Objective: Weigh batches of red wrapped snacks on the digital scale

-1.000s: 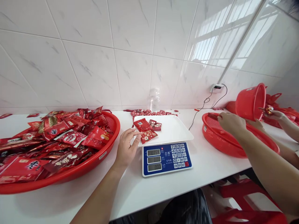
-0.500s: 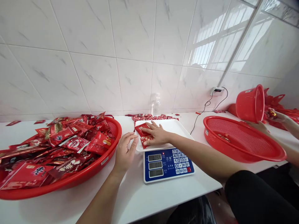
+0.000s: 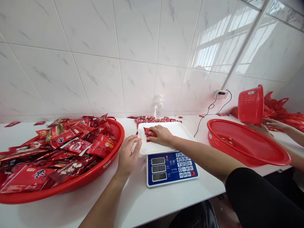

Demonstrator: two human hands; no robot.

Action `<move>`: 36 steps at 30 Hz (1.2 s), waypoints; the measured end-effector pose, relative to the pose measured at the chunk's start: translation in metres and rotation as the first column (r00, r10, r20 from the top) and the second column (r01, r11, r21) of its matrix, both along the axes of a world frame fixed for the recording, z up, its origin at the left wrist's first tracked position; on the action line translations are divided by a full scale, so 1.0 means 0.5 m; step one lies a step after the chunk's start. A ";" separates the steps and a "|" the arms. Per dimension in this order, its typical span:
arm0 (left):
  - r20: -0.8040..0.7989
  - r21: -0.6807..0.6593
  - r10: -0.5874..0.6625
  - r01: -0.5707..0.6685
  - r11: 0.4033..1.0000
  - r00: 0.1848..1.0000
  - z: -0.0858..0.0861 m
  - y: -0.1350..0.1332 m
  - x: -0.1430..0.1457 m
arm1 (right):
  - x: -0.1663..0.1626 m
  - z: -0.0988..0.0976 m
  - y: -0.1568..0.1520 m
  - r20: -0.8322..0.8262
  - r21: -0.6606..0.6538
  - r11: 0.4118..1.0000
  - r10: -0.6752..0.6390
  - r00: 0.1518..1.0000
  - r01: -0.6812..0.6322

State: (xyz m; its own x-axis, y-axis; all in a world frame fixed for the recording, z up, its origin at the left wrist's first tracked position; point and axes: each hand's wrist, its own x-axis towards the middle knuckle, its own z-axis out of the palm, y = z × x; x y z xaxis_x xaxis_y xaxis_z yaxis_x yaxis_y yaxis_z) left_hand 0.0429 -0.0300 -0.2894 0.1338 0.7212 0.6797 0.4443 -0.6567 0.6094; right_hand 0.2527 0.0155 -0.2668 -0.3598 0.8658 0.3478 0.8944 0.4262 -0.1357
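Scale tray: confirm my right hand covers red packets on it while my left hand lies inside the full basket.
Wrong on the left hand: the head view shows it outside the full basket, fingers at the scale tray edge. The right hand does cover red packets.

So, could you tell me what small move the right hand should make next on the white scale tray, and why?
Probably close the right hand around the small red foil packets and lift them off the white plastic scale tray: its palm lies over them, bunched in one clump, while the left hand rests against the tray's left edge, seemingly steadying it.
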 end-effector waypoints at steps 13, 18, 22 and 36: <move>0.022 0.000 -0.021 0.021 1.000 1.000 -0.003 0.007 -0.001 | 0.035 0.055 -0.002 -0.242 0.008 0.978 -0.200 0.949 0.208; 0.027 -0.020 -0.023 0.024 1.000 0.999 -0.006 0.007 0.001 | 0.062 0.057 -0.039 -0.391 -0.207 0.961 -0.252 0.885 0.182; 0.009 -0.032 -0.034 0.034 0.999 0.999 -0.009 0.008 0.003 | 0.051 0.032 -0.075 -0.300 -0.255 0.967 -0.065 0.952 -0.015; -0.022 0.006 -0.019 0.019 1.000 1.000 -0.009 0.024 -0.004 | 0.051 0.034 -0.065 -0.374 -0.018 0.998 0.056 0.926 -0.067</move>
